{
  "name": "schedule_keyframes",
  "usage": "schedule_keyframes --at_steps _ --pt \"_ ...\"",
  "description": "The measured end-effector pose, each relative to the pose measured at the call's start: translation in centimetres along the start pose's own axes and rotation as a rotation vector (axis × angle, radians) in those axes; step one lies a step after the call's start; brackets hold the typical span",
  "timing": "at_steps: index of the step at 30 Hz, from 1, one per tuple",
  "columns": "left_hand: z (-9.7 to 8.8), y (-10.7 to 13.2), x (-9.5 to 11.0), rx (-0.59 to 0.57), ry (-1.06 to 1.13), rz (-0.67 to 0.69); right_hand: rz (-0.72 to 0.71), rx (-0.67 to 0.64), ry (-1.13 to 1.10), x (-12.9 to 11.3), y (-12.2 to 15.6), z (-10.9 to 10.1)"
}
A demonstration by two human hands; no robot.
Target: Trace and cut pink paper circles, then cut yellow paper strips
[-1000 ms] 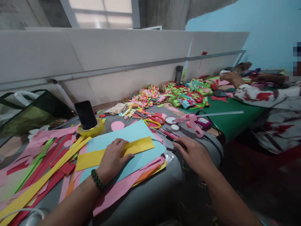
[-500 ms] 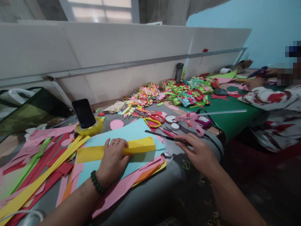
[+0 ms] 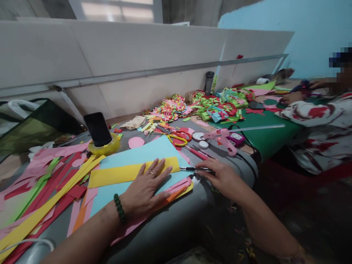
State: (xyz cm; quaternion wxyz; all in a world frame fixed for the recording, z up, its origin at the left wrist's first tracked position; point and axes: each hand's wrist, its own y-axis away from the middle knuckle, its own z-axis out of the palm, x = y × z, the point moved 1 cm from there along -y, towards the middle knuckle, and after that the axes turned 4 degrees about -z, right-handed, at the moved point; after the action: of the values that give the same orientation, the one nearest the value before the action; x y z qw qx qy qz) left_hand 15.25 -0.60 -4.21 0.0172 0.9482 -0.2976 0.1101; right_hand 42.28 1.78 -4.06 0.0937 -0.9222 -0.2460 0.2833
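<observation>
My left hand (image 3: pixel 150 183) lies flat with its fingers spread, pressing on a yellow paper strip (image 3: pixel 115 173) and the light blue sheet (image 3: pixel 143 150) beneath it. A green bead bracelet is on that wrist. In my right hand (image 3: pixel 220 178) is a slim black pen (image 3: pixel 189 169), pinched between the fingers. Its tip points left, at the right end of the yellow strip; whether it touches the paper I cannot tell. Pink and orange paper (image 3: pixel 176 191) sticks out under the blue sheet's near edge.
Yellow-handled scissors (image 3: pixel 177 140), a pink glue gun (image 3: pixel 224 139) and a phone (image 3: pixel 98 129) propped on a tape roll (image 3: pixel 106 148) stand beyond the sheet. Paper strips (image 3: pixel 49 205) cover the left. Paper crafts (image 3: pixel 220 106) pile up behind. A co-worker's patterned sleeve (image 3: pixel 316 112) is at right.
My left hand has moved right and flattened out on the paper. The yellow strip, raised along its edge before, now lies flat. My right hand has brought the pen down to the strip's end.
</observation>
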Motion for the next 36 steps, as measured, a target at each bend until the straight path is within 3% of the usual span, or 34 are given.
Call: schedule_keyframes --at_steps 5,15,30,36 --pt "-0.2 -0.2 0.3 -0.095 0.035 -0.041 -0.017 -0.019 -0.037 -0.3 0.0 -0.4" --pt "-0.3 -0.3 0.4 -0.113 0.056 -0.055 0.004 -0.045 -0.077 -0.9 0.7 -1.2" --pt "-0.1 -0.5 0.4 -0.099 0.053 -0.065 -0.059 -0.03 -0.092 -3.0 0.2 1.3" --pt "-1.7 0.8 -0.6 -0.123 0.048 -0.12 -0.043 -0.029 -0.101 -2.9 0.0 1.3"
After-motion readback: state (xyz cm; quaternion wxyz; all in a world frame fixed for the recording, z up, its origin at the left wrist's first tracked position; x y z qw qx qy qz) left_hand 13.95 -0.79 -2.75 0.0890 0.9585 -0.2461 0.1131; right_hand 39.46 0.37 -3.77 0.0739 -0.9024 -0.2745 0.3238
